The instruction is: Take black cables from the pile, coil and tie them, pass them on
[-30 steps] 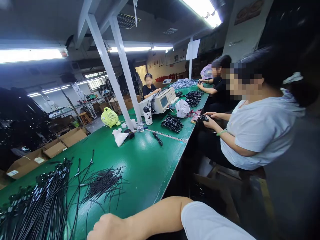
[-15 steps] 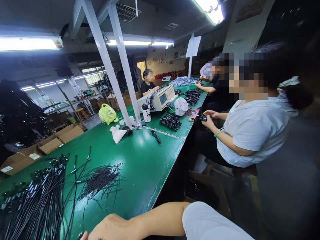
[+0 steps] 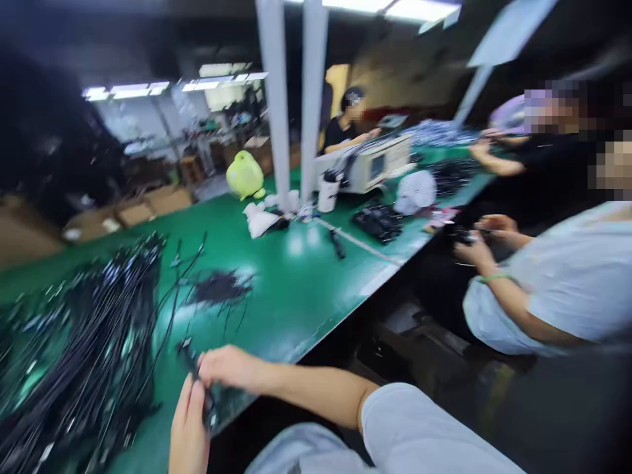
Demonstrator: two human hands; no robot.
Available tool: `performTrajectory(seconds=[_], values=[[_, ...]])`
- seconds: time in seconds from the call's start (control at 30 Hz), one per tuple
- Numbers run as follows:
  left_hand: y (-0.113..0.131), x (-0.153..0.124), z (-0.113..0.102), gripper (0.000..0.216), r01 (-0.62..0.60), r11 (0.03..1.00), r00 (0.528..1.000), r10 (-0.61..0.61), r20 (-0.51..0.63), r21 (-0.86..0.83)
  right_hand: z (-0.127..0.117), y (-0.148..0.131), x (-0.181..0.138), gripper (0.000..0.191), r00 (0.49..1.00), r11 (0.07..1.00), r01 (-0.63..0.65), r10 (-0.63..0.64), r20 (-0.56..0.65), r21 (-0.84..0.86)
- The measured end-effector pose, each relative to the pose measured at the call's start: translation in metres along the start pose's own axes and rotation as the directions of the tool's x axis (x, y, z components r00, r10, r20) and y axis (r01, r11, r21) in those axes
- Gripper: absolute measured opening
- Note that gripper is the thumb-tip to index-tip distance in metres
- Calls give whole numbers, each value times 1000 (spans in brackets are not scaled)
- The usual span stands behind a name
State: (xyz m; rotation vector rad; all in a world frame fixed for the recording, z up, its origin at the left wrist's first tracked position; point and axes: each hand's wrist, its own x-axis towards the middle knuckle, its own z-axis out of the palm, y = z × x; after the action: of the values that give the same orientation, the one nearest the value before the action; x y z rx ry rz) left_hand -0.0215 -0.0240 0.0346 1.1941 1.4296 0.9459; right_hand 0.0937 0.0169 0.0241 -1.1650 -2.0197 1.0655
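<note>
Near the table's front edge, my left hand (image 3: 190, 424) is closed on a dark cable bundle (image 3: 210, 409), its fingers pointing up along it. My right hand (image 3: 230, 368) meets it from the right, fingertips pinched on the same black cable. Motion blur hides the finer detail of the cable, though a small pale tip shows at its upper end. Left of both hands spreads a big heap of long black cables (image 3: 93, 336) with light-coloured ends. Beyond my hands lies a small pile of short black wire pieces (image 3: 220, 288).
The green table (image 3: 286, 296) carries a light-green fan (image 3: 245, 174), a white bag (image 3: 259, 220), a cup (image 3: 328, 192), a bench instrument (image 3: 372, 164), a white fan (image 3: 415, 192) and bundled black cables (image 3: 378, 222). White posts (image 3: 274, 105) rise from it. Co-workers sit at the right and far side.
My view has swung right and down, shifting the table scene. My left hand has come into sight, and both hands now show together on the dark cable bundle.
</note>
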Motion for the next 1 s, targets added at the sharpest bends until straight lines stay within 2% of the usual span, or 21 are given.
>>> performTrajectory(seconds=[0.03,0.1,0.13,0.2,0.27,0.33,0.4,0.47,0.57,0.67,0.77,0.87,1.0], values=[[-8,-2,1,41,23,997,998,-27,-58,-69,-2,-2,-5,22,999,997,-34,32,40,65],[-19,-1,0,43,-48,945,998,33,-52,-323,-10,2,-10,26,987,987,-37,12,162,157],[-22,1,-3,43,-73,914,997,53,-62,-399,-15,7,-10,25,986,986,-8,-20,167,164],[-25,6,-10,42,-75,873,996,40,-82,-483,-26,18,-7,26,999,986,12,-19,41,168],[-24,7,-14,39,-44,857,999,24,-46,-513,-35,22,-1,21,988,981,46,-17,-153,188],[-22,5,-12,33,-20,855,999,36,21,-519,-39,17,6,32,966,966,133,-77,-246,220],[-23,2,-9,28,-23,868,994,71,78,-496,-37,8,14,45,966,951,219,-179,-187,218],[-25,0,-8,32,-40,901,988,100,117,-433,-32,1,22,38,969,953,242,-226,-105,182],[-29,0,-11,38,-50,945,987,97,129,-324,-25,0,29,27,973,961,224,-211,-92,164],[-30,1,-15,37,-14,951,990,57,132,-308,-21,5,29,25,977,953,202,-181,-112,224],[-27,4,-13,37,50,908,987,19,161,-416,-19,10,27,25,971,961,180,-140,-192,209],[-21,5,-7,38,144,825,978,-35,204,-546,-18,12,27,22,953,969,165,-108,-282,184],[-15,3,-2,35,304,676,945,-126,301,-671,-19,16,30,20,968,942,126,-47,-248,312]])
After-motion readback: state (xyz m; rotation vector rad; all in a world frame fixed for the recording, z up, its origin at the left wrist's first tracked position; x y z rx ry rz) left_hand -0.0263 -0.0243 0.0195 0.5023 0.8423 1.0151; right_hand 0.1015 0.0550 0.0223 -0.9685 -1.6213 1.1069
